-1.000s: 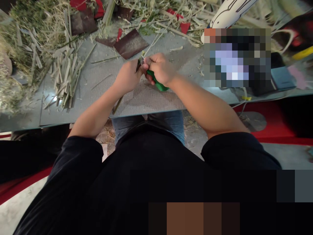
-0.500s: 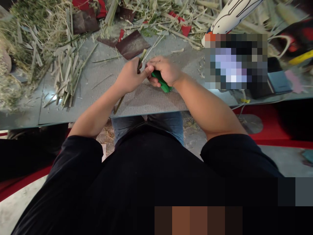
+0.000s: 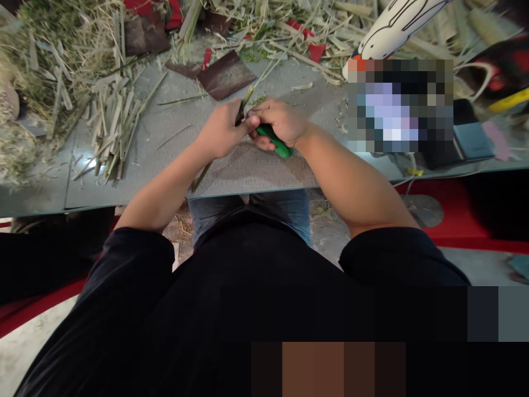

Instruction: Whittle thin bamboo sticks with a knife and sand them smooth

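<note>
My left hand [image 3: 221, 129] is closed around a thin greenish-brown plant strip [image 3: 202, 176]. One end of the strip sticks up past the fingers and the other slants down to the table's front edge. Close beside it, my right hand [image 3: 285, 122] grips a green-handled tool [image 3: 279, 145]. Its working end is hidden among the fingers, so I cannot tell its kind. My left thumb meets the right fingers, where the tool and the strip come together. A few green shavings [image 3: 259, 99] lie just beyond my hands.
On the left lies a pile of cut strips [image 3: 113, 129], with a heap of fine shavings [image 3: 61, 33] behind it. A dark brown sheet [image 3: 227, 74] lies ahead. To the right are a white bottle-like object [image 3: 392, 27] with a drawn figure, a blurred-out patch and a blue-grey box [image 3: 474, 139].
The strip's upper end has tilted slightly to the right. Green shavings now show just beyond my right fingers. Both hands keep their grips and have barely moved.
</note>
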`<state>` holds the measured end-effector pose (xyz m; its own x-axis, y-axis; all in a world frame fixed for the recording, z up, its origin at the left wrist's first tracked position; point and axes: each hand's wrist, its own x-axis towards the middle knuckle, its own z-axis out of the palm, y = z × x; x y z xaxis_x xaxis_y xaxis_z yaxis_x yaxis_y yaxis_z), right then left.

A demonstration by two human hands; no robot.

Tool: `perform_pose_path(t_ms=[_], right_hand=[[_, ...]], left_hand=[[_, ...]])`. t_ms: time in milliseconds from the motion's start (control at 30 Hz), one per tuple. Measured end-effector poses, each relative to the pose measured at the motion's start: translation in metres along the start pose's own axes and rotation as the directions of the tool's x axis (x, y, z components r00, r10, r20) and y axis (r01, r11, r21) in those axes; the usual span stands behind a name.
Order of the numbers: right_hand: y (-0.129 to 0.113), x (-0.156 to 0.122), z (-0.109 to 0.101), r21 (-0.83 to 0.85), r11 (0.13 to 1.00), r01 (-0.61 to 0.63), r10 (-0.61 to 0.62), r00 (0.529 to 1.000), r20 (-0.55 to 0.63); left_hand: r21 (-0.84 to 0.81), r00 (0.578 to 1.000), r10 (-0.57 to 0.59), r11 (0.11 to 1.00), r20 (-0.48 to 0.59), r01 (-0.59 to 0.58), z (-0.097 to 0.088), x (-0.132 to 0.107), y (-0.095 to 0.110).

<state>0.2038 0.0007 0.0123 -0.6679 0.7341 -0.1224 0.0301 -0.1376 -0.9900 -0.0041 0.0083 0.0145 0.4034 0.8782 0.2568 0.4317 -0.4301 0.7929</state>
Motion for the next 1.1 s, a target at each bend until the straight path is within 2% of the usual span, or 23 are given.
perform_pose_path(t_ms=[133, 367, 533, 667, 733, 900, 1000, 1100], right_hand=[[-0.001, 0.001, 0.003, -0.023, 0.999, 0.042, -0.044, 0.994, -0.098], [0.002, 0.003, 0.001, 0.007, 0.993, 0.115, -0.115, 0.991, -0.067], [0.002, 0.007, 0.009, -0.019, 0.989, 0.149, -0.15, 0.968, -0.2], [0.0, 0.008, 0.014, -0.01, 0.968, 0.251, -0.244, 0.929, -0.277], [-0.001, 0.006, 0.013, -0.033, 0.971, 0.236, -0.237, 0.937, -0.257], [-0.002, -0.003, 0.005, -0.061, 0.994, 0.087, -0.093, 0.991, -0.099], [-0.001, -0.005, 0.004, -0.011, 0.997, 0.071, -0.071, 0.997, -0.022], [0.001, -0.004, 0.004, -0.002, 0.994, 0.109, -0.109, 0.994, 0.0]], left_hand=[[0.023, 1.0, 0.005, 1.0, -0.002, -0.005, 0.0, 0.002, -0.004], [0.03, 1.0, -0.007, 1.0, 0.008, 0.007, 0.003, 0.003, -0.009], [-0.023, 1.0, -0.026, 0.999, -0.011, 0.026, 0.005, 0.006, -0.014], [0.026, 0.998, -0.044, 0.999, -0.039, 0.045, 0.004, 0.009, -0.015], [0.014, 0.999, -0.04, 0.999, -0.028, 0.04, 0.002, 0.008, -0.012], [-0.089, 0.997, -0.014, 0.996, 0.074, 0.02, -0.003, 0.002, 0.003], [-0.105, 0.994, -0.004, 0.994, 0.113, 0.016, -0.004, -0.001, 0.009], [-0.085, 0.995, 0.0, 0.996, 0.099, 0.009, -0.004, -0.002, 0.008]])
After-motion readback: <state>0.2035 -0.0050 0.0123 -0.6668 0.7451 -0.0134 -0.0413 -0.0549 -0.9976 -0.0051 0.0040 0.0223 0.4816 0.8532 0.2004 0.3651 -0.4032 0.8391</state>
